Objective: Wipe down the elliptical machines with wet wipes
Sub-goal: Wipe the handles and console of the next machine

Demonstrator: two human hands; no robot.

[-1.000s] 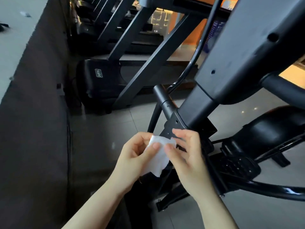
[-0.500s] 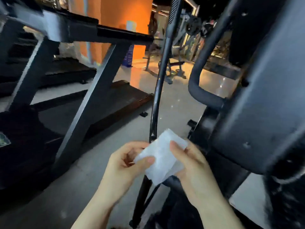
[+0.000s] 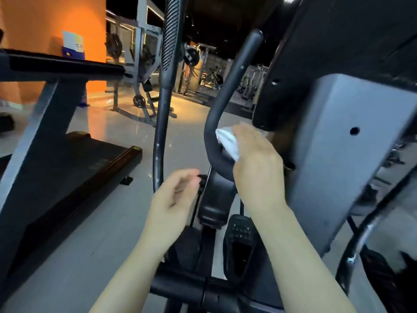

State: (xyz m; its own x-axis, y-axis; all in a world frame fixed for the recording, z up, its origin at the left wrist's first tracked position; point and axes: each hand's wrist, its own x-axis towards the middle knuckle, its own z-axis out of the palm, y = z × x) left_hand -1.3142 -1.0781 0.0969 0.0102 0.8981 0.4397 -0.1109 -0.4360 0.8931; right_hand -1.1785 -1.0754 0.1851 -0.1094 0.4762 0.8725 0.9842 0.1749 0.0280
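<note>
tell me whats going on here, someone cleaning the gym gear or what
Yes. A person is wiping an elliptical machine. Their right hand grips a white wet wipe and presses it against the machine's curved black handlebar, low on the bend near the grey housing. The left hand hangs free below it, fingers loosely curled, holding nothing. A treadmill stands to the left.

Orange wall, far left, bearing a pale poster. Glossy light tile floor reflecting warm light. Treadmill, left of the hands. Weight racks with plates beyond, centre. Further gym equipment in the dim, dark-ceilinged background.
</note>
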